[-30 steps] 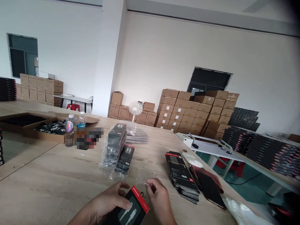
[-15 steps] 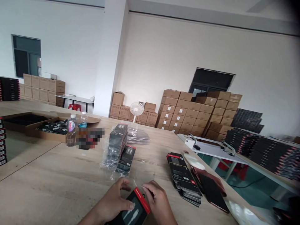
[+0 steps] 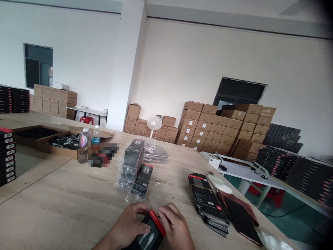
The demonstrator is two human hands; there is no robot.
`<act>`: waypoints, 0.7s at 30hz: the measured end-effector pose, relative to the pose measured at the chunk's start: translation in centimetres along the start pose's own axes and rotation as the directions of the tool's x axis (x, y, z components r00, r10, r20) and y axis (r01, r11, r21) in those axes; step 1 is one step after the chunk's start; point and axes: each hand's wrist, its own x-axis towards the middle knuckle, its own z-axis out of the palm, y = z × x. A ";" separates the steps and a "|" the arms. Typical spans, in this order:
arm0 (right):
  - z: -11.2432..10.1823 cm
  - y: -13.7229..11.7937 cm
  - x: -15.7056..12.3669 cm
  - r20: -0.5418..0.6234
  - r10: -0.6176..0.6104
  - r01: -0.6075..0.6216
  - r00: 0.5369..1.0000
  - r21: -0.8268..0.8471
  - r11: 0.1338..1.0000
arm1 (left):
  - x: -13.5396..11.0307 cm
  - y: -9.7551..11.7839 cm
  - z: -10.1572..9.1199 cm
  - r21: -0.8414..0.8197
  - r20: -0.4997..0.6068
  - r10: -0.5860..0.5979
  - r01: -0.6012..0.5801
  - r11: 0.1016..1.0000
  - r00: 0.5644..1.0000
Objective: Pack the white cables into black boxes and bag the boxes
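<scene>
Low in the view, my left hand (image 3: 128, 225) grips a black cable box (image 3: 153, 232) by its side, the thumb lying on its front. The box has a red top edge and a picture of a white cable plug. My right hand (image 3: 177, 225) is closed at the red top end, fingers pinched against it beside a small dark hole. Its fingertips are partly hidden. Beyond my hands stands a stack of similar boxes in clear plastic wrap (image 3: 133, 158), with loose black boxes (image 3: 143, 178) leaning beside it.
Flat black packaging sleeves (image 3: 206, 201) are piled at right, near a dark phone (image 3: 243, 218) and a brown pouch (image 3: 251, 211). Two bottles (image 3: 83, 147) and an open carton (image 3: 62, 147) stand at left. A fan (image 3: 154, 122) and stacked cartons (image 3: 205, 121) are farther back.
My right hand's fingers have come down closer onto the box's red top end. My left hand keeps its hold. The whole view has shifted slightly.
</scene>
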 end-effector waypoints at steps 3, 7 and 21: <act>0.2 0.6 -0.1 -0.030 0.061 -0.063 0.998 -0.075 0.995 | -0.1 0.4 0.1 0.003 0.030 -0.042 0.042 0.999 0.999; 0.4 1.7 -0.4 -0.050 0.305 -0.309 0.951 -0.173 0.935 | -0.2 0.7 0.4 0.011 -0.030 -0.124 0.124 0.992 0.992; 1.2 2.1 -0.4 -0.010 0.411 -0.403 0.912 0.176 0.898 | 0.2 0.3 0.8 -0.026 -0.104 0.020 -0.023 0.999 0.994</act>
